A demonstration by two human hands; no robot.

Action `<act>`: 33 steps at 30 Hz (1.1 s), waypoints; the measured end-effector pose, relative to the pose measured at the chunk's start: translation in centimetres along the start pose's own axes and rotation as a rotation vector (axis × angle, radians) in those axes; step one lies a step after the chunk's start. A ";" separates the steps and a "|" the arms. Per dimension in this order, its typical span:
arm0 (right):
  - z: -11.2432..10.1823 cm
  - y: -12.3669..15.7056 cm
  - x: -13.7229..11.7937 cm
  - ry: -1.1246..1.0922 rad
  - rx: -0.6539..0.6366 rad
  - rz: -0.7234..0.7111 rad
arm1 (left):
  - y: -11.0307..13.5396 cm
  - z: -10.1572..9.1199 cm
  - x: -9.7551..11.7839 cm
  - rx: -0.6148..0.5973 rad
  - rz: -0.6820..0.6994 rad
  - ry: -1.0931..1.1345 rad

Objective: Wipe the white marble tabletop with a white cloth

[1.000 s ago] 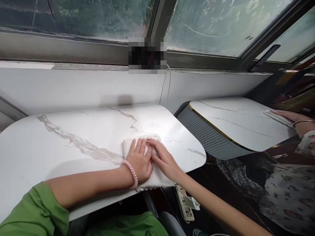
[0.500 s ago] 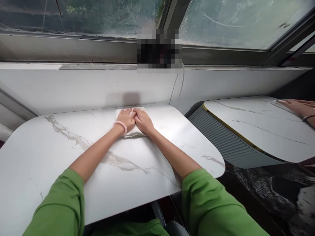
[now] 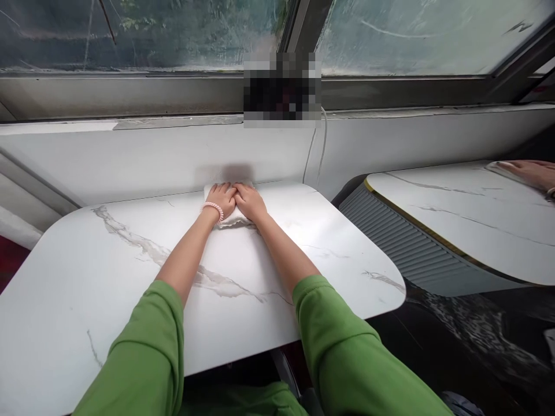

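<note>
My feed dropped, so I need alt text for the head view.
The left hand and right hand press flat, side by side, on a white cloth at the far edge of a white marble table, below a window. A pink bracelet circles the left wrist. At far right, another person's hand rests on a second table.

The cloth (image 3: 230,220) lies on the table (image 3: 108,277) at its far edge, just before the wall (image 3: 151,156) under the window (image 3: 173,29). On the cloth rest the left hand (image 3: 223,199) and the right hand (image 3: 248,202), flat and side by side (touching each other). A cable (image 3: 321,144) hangs down the wall to their right. Farther right stands a second table (image 3: 455,219), with another person's hand (image 3: 526,172) on its far corner.
</note>
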State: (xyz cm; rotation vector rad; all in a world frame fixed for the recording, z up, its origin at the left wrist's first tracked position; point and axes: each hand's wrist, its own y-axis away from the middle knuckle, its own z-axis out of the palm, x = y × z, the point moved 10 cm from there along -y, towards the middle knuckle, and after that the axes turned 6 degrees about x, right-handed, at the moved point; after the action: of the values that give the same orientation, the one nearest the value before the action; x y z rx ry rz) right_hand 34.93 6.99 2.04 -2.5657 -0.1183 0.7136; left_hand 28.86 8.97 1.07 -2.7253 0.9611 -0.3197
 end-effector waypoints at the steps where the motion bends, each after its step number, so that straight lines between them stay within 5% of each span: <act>1: 0.0 0.1 -0.1 0.007 0.003 0.000 | 0.2 -0.1 0.1 -0.007 -0.004 -0.005; 13: -1.0 5.8 -2.5 0.072 -0.054 -0.016 | 6.4 -1.5 3.0 -0.027 0.018 -0.047; 19: -3.7 11.6 -6.2 0.112 -0.047 -0.128 | 12.6 -3.0 6.2 -0.040 0.053 -0.050; 25: -5.9 17.1 -11.4 0.133 -0.169 -0.331 | 18.9 -4.8 9.5 -0.071 0.163 0.014; 33: -5.3 17.9 -12.4 -0.061 -0.162 -0.303 | 20.7 -6.1 8.1 -0.097 0.144 -0.007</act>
State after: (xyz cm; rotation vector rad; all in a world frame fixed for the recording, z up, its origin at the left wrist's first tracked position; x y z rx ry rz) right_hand 26.24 -13.64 3.52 -2.5949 -0.5933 0.6878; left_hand 21.19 -12.78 1.88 -2.7208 1.1934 -0.2425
